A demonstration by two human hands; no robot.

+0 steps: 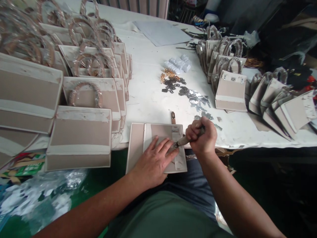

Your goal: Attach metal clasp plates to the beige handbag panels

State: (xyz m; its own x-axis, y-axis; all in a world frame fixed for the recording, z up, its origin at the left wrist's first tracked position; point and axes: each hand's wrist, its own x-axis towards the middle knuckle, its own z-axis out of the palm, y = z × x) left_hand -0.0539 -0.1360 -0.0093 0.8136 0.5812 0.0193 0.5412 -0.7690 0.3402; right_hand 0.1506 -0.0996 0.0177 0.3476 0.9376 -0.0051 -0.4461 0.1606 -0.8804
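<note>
A beige bag panel [136, 142] with pale edges lies flat at the table's front edge, partly over my lap. My left hand [155, 162] is spread flat on it, fingers pointing right. In my right hand [203, 135], a fist is wrapped round a hand tool [184, 141] with a thick shaft, slanting down to the left. Its tip meets a small metal plate [175, 145] on the panel, beside my left fingertips; the tool's exact kind is unclear. A short brown strap with a gold fitting [173, 115] sticks out past the panel's far edge.
Stacked beige bags with plastic-wrapped handles [86, 132] fill the left side. More bags [231, 91] stand at the right. Small metal plates [195, 96], gold fittings [169, 75] and white wrapped packets [178, 63] lie mid-table. Plastic scraps [37, 201] cover the floor at left.
</note>
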